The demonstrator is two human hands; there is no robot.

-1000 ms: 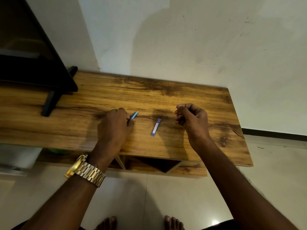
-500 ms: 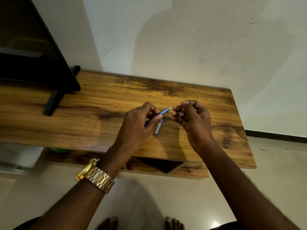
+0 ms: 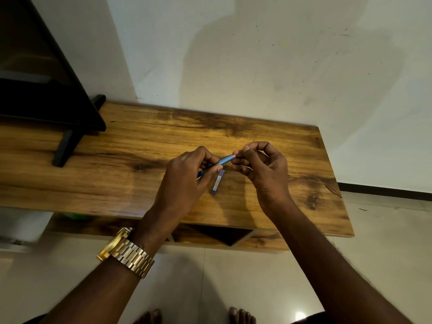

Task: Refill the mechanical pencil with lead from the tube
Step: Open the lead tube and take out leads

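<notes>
The left hand (image 3: 187,181) grips the blue pencil (image 3: 225,159) with curled fingers and thumb, the barrel slanting up to the right so that its pale end projects past the fingertips. The right hand (image 3: 264,174) meets that end: thumb and forefinger are pressed together in a pinch right at the pencil's tip, the other fingers curled beneath. Whether a lead sits in the pinch cannot be told; a thin dark line shows just above the right forefinger. The tube (image 3: 217,182), blue with a pale label, lies flat on the table (image 3: 117,160) directly below the pencil, between the two hands, just beside the left fingertips and apart from the right hand; no finger holds it. Both hands are raised over the table's middle, roughly midway between its far edge at the wall (image 3: 257,54) and its near edge. Right of the tube, bare wood runs to the table's right edge. Left of the tube, bare wood extends as far as a black stand (image 3: 67,146) bearing a dark screen (image 3: 35,90) at the table's far-left part. A gold watch (image 3: 126,252) circles the left wrist, which lies nearer than the table's front edge, over pale floor (image 3: 222,288).
</notes>
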